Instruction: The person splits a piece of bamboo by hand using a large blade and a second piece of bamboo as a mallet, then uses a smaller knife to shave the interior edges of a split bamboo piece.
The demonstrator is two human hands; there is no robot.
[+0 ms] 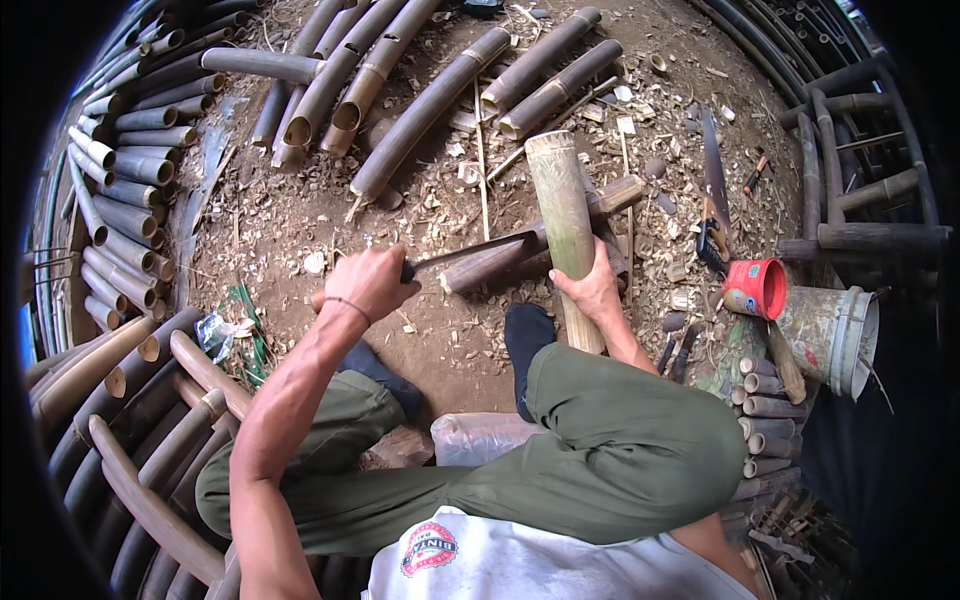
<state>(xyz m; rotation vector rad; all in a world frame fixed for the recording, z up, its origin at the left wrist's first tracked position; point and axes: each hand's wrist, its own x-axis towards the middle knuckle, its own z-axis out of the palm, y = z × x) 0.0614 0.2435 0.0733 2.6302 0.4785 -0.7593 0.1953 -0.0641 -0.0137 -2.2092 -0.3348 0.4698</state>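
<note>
My left hand (368, 285) is closed round the handle of a long-bladed machete (470, 254). Its dark blade points right, with the tip close to a thick pale-green bamboo section (560, 195); whether they touch I cannot tell. My right hand (592, 285) grips that section near its lower end, thumb across the front. The section stands nearly upright, its top leaning slightly left. Behind it, a darker bamboo log (510, 262) lies aslant on the ground, partly hidden by the held piece.
Cut bamboo tubes (430, 115) lie ahead among wood chips. Bamboo stacks (140, 195) line the left side. A handsaw (714, 170), a red tub (755, 288) and a dirty white bucket (825, 335) are at right. Short bamboo pieces (770, 410) are piled by my right knee.
</note>
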